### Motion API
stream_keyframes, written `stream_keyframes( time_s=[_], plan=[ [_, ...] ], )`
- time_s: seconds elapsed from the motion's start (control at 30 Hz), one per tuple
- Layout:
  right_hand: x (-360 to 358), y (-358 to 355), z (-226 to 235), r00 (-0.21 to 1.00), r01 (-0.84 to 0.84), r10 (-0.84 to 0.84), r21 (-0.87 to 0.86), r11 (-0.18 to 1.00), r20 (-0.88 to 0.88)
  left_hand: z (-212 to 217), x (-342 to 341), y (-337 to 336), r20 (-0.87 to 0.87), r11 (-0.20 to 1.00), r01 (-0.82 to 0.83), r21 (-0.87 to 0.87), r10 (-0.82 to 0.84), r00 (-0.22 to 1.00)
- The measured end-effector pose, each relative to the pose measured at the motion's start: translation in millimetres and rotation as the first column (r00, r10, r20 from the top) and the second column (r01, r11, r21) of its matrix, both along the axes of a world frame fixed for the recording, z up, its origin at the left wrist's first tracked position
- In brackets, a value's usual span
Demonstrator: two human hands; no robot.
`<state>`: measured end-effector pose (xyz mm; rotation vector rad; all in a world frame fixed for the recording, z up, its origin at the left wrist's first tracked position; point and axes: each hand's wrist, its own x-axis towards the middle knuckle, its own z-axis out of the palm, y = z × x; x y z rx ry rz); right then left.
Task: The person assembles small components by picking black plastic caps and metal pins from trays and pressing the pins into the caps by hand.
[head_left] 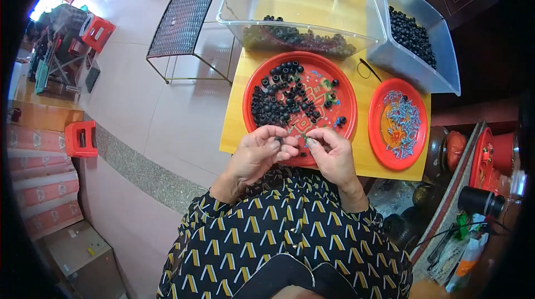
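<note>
My left hand (pixel 252 157) is above the near rim of a large red round tray (pixel 350 90), its thumb and fingers closed on a small black round part (pixel 278 140). Just to its right, my right hand (pixel 335 160) pinches something tiny between thumb and forefinger, too small to name. The fingertips of both hands are close together but apart. Black round hollow parts (pixel 270 107) lie heaped on the left half of the tray. A few on its right side have small bluish pieces beside or in them (pixel 341 121).
Right of the tray, a smaller red plate (pixel 375 132) holds many small bluish-silver pieces (pixel 409 126). Behind stand two clear plastic bins (pixel 312 6) (pixel 446 70) with more black parts. All rest on a yellow table (pixel 234 126). A woven stool (pixel 181 23) stands left; cluttered shelving (pixel 446 204) is right.
</note>
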<state>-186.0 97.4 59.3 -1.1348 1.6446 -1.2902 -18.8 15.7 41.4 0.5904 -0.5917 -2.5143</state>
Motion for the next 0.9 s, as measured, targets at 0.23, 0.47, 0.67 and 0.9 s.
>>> stream_keyframes(
  time_s=[0.23, 0.47, 0.67, 0.9],
  plan=[
    [5.9, -0.8, 6.3, 0.998, -0.056, 0.055, -0.028, 0.998, -0.044, -0.1, 7.7, 3.4, -0.094, 0.998, -0.003, 0.064, 0.009, 0.996],
    [10.4, 1.3, 11.2, 0.995, -0.087, 0.089, -0.058, 0.995, 0.048, -5.7, 9.1, 5.4, -0.162, 0.996, -0.046, -0.078, 0.033, 0.986],
    [14.5, 1.5, 33.6, 0.966, -0.256, 0.257, -0.02, 0.966, 0.031, -5.2, 5.9, 9.9, 0.009, 0.858, -0.15, -0.491, 0.177, 0.984],
    [11.5, 1.6, 31.6, 0.951, -0.31, 0.309, 0.062, 0.949, 0.024, 0.1, 9.4, 4.8, 0.128, 0.442, 0.009, -0.897, 0.24, 0.962]
  ],
)
